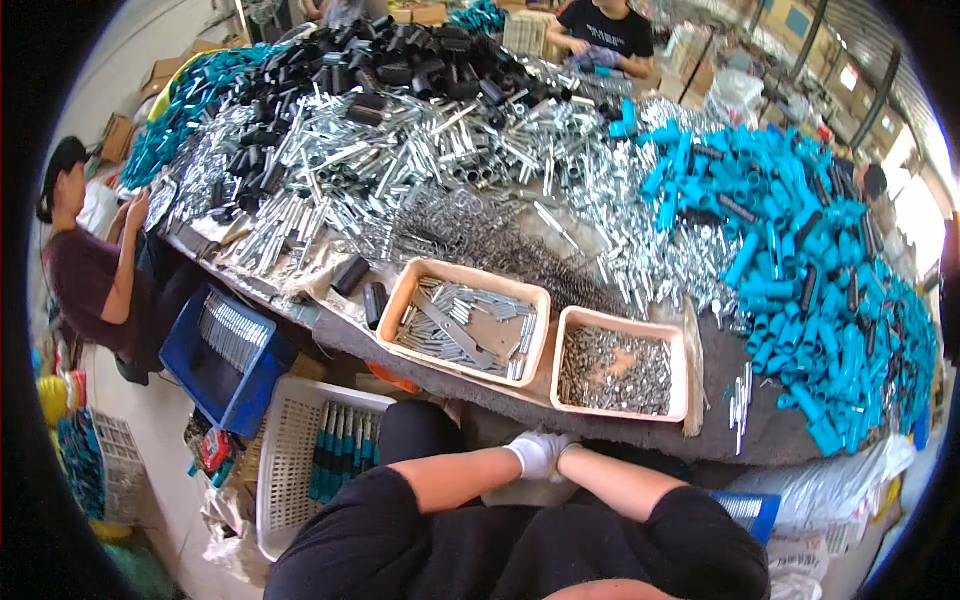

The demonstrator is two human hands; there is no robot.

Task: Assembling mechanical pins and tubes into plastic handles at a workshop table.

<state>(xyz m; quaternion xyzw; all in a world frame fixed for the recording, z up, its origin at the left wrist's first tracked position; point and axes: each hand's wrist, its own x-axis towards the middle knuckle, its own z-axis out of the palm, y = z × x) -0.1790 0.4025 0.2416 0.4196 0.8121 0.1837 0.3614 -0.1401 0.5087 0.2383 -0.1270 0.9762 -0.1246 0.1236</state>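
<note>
Head view, the only one. Lower centre of the frame: white-gloved left hand and white-gloved right hand together, below the near table edge, right one partly behind the left. Finger spread hidden; cannot tell if either grips anything.

Nearest things, centre of the frame: shallow cream plastic tray with small silver metal pieces, just above and right of the hands; beside it to the left, larger cream plastic tray with silver metal rods, long flat grey metal bar lying across the rods. Both sit on the table with dark grey cloth.

Two short black tubes just left of the larger tray. Tangle of dark thin wire springs behind the trays. Upper centre: heap of silver metal rods and tubes, black tube pile behind it. Right side: big heap of teal plastic tubes; few loose silver rods near its lower left.

Lower left: white perforated plastic basket with teal-and-black rods inside, blue plastic crate just above it. One co-worker at left edge, another at top.
</note>
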